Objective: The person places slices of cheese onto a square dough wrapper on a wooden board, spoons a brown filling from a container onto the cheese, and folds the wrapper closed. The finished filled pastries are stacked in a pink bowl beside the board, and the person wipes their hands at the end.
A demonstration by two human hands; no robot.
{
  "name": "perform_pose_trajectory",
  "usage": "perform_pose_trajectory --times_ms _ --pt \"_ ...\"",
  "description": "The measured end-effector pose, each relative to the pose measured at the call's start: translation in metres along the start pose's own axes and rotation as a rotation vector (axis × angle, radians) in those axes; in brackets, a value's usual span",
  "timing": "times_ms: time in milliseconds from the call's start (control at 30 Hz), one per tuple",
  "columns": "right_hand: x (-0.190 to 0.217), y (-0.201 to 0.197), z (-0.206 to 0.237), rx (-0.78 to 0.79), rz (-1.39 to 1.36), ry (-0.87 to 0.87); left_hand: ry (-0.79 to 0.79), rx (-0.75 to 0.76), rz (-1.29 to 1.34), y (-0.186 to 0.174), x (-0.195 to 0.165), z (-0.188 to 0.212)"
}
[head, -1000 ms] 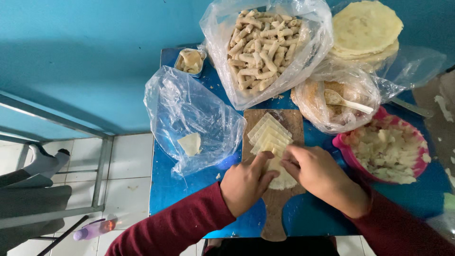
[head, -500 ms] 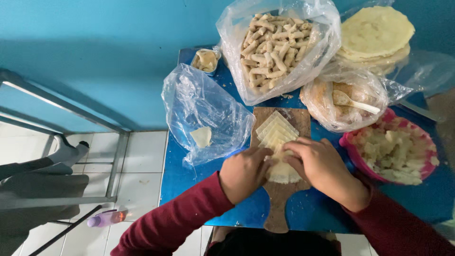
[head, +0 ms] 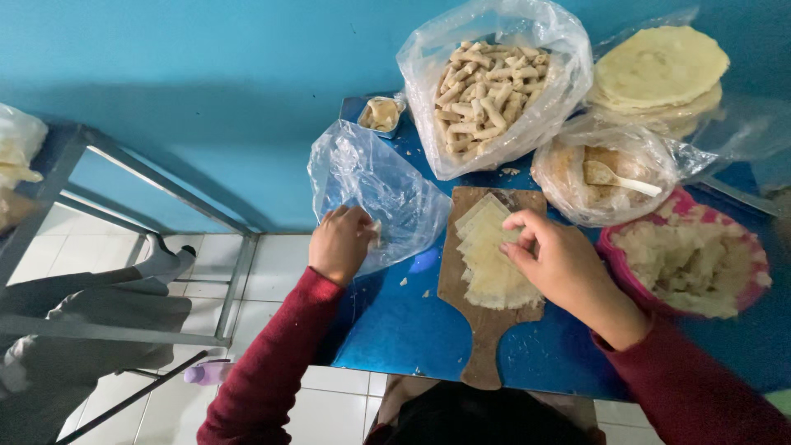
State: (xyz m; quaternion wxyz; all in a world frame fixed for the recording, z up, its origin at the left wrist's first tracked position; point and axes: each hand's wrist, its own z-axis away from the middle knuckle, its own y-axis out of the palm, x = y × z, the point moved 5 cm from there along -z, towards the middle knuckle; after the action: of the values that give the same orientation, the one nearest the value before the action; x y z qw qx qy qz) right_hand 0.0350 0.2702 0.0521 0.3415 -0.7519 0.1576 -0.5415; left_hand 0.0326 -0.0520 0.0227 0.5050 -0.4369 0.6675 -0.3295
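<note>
Since half a second ago the left hand [head: 342,243] has left the wooden board [head: 488,330] and gone to the clear plastic bag [head: 375,189] near the bench's [head: 404,330] left edge, its fingers curled at the bag's mouth; whether they grip anything cannot be told. The right hand [head: 560,268] stays over the board, thumb and fingers pinched on the top sheet of the stack of pale square wrappers [head: 490,259] lying at the board's middle.
</note>
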Motion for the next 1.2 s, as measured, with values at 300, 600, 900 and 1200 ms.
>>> perform_pose_trajectory --times_ms 300,600,900,1200 --pt "0.022 -0.010 0.014 -0.036 -0.216 -0.396 0.237 0.183 0.633 -0.007 -0.123 0.029" --pt "-0.052 -0.002 -0.002 0.063 -0.766 0.223 0.092 0.325 1.140 0.068 -0.154 0.010" --pt "-0.054 0.010 -0.015 0.096 -0.562 0.164 -0.003 0.399 1.308 0.093 -0.129 -0.003" --pt "-0.049 0.029 -0.016 0.079 -0.324 0.113 -0.013 0.321 1.173 0.080 -0.124 0.006"
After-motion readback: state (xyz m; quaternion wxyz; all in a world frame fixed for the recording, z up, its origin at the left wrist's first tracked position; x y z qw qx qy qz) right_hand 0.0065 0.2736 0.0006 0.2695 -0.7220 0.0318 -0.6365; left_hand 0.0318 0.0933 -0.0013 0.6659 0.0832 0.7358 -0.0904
